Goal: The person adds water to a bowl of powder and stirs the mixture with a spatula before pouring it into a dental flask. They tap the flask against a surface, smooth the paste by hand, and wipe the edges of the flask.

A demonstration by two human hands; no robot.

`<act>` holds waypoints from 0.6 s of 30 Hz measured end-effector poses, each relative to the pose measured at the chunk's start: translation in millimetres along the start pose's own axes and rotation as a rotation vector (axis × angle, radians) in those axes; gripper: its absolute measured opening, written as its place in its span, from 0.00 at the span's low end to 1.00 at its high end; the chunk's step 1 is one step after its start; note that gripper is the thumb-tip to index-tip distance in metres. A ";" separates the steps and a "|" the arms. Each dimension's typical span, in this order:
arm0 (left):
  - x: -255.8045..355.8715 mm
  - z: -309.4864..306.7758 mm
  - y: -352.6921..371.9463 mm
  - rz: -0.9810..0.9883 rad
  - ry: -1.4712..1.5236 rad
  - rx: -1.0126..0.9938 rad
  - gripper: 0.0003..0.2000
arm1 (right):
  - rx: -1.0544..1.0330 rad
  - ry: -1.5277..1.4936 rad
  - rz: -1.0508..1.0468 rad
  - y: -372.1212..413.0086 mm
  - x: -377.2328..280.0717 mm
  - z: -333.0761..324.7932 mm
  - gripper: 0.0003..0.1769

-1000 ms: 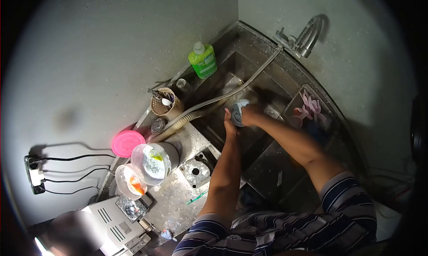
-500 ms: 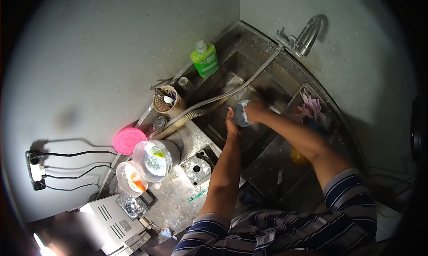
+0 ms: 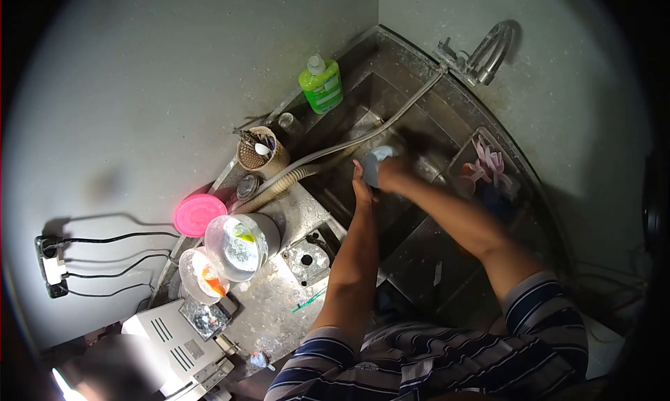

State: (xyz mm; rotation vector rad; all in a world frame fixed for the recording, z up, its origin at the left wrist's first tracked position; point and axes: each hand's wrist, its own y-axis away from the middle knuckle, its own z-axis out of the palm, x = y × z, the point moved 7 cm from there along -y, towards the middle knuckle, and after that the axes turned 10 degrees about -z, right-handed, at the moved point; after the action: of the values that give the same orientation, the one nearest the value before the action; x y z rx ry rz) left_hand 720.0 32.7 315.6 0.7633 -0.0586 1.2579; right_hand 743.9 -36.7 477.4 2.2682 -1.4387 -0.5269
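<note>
A small grey bowl point(image 3: 370, 169) is tipped on its side over the sink basin, with whitish material point(image 3: 383, 152) showing at its far edge. My left hand point(image 3: 362, 188) is closed around the near left side of this bowl, thumb up along the wall. Against the bowl's right side is my right hand point(image 3: 394, 175); motion blur and the angle hide its fingers. The metal sink point(image 3: 335, 198) lies beneath both hands, and a grey hose point(image 3: 398, 115) runs past beyond them.
A green soap bottle point(image 3: 322, 87) stands on the sink's back rim, below the wall tap point(image 3: 488, 55). Pink items fill a tray point(image 3: 457, 165) at right. Left are a tool cup point(image 3: 264, 160), a pink lid point(image 3: 200, 215), powder tubs point(image 3: 241, 247) and a white machine point(image 3: 164, 345).
The bowl has turned from showing its round opening to lying tilted on its side. My right hand has come slightly nearer and blurs, while the left keeps its hold.
</note>
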 end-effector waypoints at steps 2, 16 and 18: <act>-7.2 2.6 8.6 -0.045 -0.032 -0.061 0.35 | -0.125 -0.071 -0.060 -12.5 -2.0 5.5 0.21; 9.3 13.5 4.9 -0.029 -0.049 -0.077 0.34 | -0.079 0.059 -0.383 -11.0 -20.7 21.8 0.18; 1.3 7.1 24.1 -0.052 -0.094 -0.068 0.35 | -0.064 -0.178 -0.061 -26.3 4.3 -3.0 0.18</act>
State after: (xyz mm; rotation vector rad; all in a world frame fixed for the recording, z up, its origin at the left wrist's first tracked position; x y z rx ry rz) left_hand 702.1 32.3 333.2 0.7600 -0.1567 1.1642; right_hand 767.1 -30.0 465.8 2.2689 -1.4154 -0.7999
